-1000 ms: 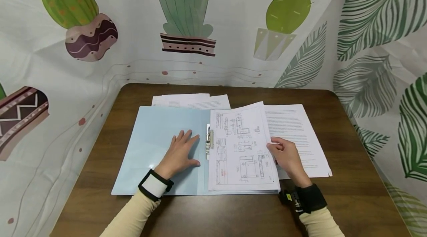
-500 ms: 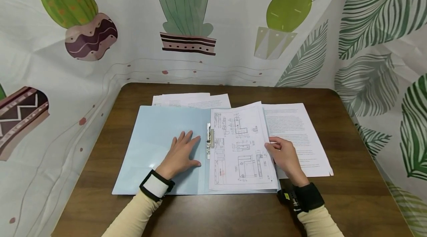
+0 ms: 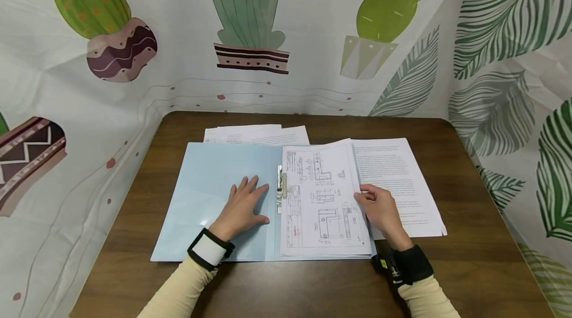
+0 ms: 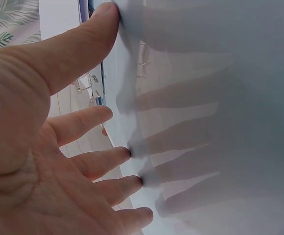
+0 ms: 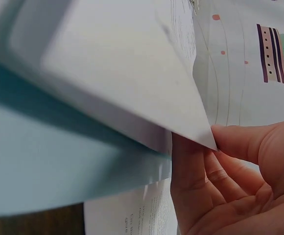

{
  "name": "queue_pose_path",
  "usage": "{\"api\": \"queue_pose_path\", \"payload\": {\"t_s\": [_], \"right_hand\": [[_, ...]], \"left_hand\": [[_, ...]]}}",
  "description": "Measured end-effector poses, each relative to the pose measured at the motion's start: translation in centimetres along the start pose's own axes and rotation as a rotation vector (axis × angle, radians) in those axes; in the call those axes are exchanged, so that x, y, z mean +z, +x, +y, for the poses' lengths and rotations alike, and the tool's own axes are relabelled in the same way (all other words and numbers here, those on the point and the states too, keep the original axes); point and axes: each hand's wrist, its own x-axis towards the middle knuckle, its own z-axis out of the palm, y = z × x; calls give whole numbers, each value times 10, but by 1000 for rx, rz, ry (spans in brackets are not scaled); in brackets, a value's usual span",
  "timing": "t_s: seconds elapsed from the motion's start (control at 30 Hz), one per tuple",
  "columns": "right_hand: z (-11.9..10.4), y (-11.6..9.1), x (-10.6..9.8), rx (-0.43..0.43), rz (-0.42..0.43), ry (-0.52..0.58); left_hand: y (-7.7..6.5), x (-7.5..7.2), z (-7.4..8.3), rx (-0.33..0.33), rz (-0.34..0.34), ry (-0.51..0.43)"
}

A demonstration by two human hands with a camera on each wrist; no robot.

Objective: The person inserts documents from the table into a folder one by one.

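A: What's nearest?
B: The left hand (image 3: 239, 213), spread wide with fingertips on the blue folder (image 3: 201, 179); the right hand (image 3: 382, 208) pinches the right edge of the drawing sheet (image 3: 328, 203), which lies on the folder's right half, just right of the frame's middle.
A: How would the sheet feel?
B: Light and bendy, I guess; it could crease or rip, so hold it softly by that loose edge, away from the metal clip (image 3: 284, 186); the folder looks stiffer and slippery.
A: What does the head view hide?
B: Fingers under the sheet, seen by the right wrist view; the left wrist view shows dark finger shapes on the shiny folder.
A: Farther off?
B: Printed pages (image 3: 393, 169) on the brown tabletop (image 3: 286, 283); then the cactus cloth (image 3: 313, 94) up top.
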Motion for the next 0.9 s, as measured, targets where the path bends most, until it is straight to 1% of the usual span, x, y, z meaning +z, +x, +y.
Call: {"api": "queue_pose_path", "payload": {"t_s": [0.13, 0.33, 0.47, 0.73, 0.9], "right_hand": [[1, 0, 1, -19, 4, -21], [5, 2, 3, -80, 34, -129], [7, 4, 4, -108, 53, -178], [10, 4, 7, -120, 64, -253], [10, 5, 8, -120, 56, -275]], "left_hand": [[1, 1, 0, -9, -2, -1], [2, 3, 0, -19, -9, 2], [2, 3, 0, -22, -9, -2], [1, 3, 0, -23, -17, -13], [1, 2, -1, -23, -27, -24]]}}
